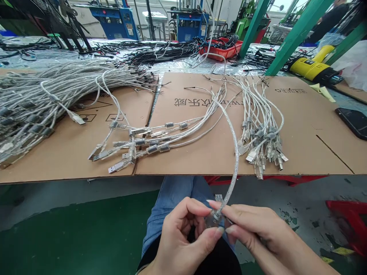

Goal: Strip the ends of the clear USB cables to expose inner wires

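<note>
Over my lap, my left hand [187, 233] pinches the clear plug end of a braided clear cable [235, 152]. From the other side my right hand [252, 229] closes its thumb and fingers on the same end. The cable rises from my fingers over the cardboard's front edge to a loose group of clear cables [197, 128], whose USB plugs [117, 166] point left. To the right lies a bundle of similar cables [258, 103], with plugs toward the front edge. A large pile of clear cables [65, 82] covers the left side.
Cardboard [183, 160] covers the table front. A phone [354, 121] and a yellow heat gun [312, 70] lie at the right, beside green posts [299, 34]. Black cables [160, 53] and a red tray [226, 51] are behind. A person in dark clothing is at the upper right.
</note>
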`<state>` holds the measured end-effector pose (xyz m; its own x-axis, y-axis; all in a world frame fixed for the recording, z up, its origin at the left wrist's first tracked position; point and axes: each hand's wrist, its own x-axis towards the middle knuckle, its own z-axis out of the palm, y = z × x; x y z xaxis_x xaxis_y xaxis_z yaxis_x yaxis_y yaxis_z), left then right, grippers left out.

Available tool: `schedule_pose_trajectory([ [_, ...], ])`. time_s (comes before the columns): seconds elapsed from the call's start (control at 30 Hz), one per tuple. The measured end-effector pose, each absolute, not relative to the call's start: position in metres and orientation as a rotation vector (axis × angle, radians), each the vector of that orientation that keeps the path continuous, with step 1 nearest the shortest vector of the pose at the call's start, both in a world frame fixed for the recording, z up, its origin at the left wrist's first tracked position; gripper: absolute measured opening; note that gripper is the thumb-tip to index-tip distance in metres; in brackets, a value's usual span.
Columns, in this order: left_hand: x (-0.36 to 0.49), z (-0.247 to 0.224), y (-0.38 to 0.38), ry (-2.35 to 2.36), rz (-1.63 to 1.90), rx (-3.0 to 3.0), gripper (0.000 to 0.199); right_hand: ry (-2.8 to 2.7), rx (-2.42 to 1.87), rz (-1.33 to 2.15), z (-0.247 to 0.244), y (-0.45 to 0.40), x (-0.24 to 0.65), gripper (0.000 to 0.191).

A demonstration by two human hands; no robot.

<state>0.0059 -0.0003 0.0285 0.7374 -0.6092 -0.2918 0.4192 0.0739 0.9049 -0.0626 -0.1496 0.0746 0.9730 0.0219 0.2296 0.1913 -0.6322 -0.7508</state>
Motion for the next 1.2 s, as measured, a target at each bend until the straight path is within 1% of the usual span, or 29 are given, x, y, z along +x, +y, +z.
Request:
schedule_pose_trajectory([
  [0.07,0.006,0.028,0.000,-0.181,-0.789,1.265,0.027,-0.146,-2.170,-0.216,0.075,-0.150,-0.061,0.026],
  [0.17,0.005,0.028,0.000,-0.153,-0.802,1.195,0.027,-0.052,-2.152,-0.332,0.070,-0.150,-0.062,0.010],
  [0.3,0.001,0.027,-0.003,-0.068,-0.843,1.023,0.031,0.087,-2.099,-0.716,0.052,-0.143,-0.069,0.024],
  [0.4,-0.002,0.028,-0.005,-0.010,-0.904,0.921,0.036,0.171,-1.990,-0.822,0.041,-0.134,-0.076,0.032],
  [0.5,-0.004,0.030,-0.008,0.037,-0.920,0.887,0.035,0.249,-1.865,-0.817,0.036,-0.126,-0.079,0.039],
  [0.6,-0.003,0.029,-0.010,0.026,-0.918,0.887,0.035,0.244,-1.791,-0.798,0.035,-0.120,-0.077,0.040],
  [0.83,-0.003,0.025,-0.007,-0.014,-0.952,0.933,0.036,0.314,-1.610,-0.673,0.033,-0.120,-0.069,0.021],
  [0.93,-0.005,0.027,-0.006,0.020,-0.940,0.939,0.039,0.302,-1.612,-0.625,0.035,-0.123,-0.067,0.022],
  [1.03,-0.004,0.027,-0.006,0.015,-0.990,0.882,0.037,0.292,-1.647,-0.650,0.037,-0.128,-0.068,0.018],
  [1.13,-0.002,0.023,-0.007,-0.048,-1.048,0.858,0.035,0.266,-1.734,-0.710,0.040,-0.133,-0.069,0.020],
  [1.2,-0.002,0.022,-0.007,-0.049,-1.021,0.909,0.035,0.219,-1.799,-0.721,0.043,-0.136,-0.070,0.023],
])
